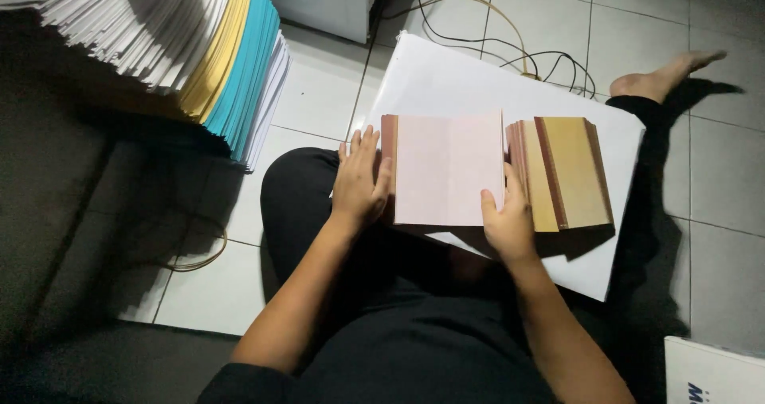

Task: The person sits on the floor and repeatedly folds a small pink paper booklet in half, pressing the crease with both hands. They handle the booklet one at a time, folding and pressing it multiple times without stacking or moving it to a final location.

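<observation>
Both grips flat, fingers spread: left hand (358,182) at nine o'clock, right hand (505,217) at four, squaring pink rectangular paper pad (446,169); tan bound pad (564,173) alongside at three o'clock.

You have one view only, from the camera on your head, so no second view shares any part of the scene. It looks steeply down over your chest and lap onto the tiled floor (717,173), facing forward along your legs. Your left hand (360,182) and right hand (506,217) sit near the middle of the picture, close to the lens, with your forearms running in from the bottom edge. The far edge reaches a white cabinet (327,1) and cables (510,49). At the upper left, a paper stack (183,45) looms nearer the camera than the floor.
</observation>
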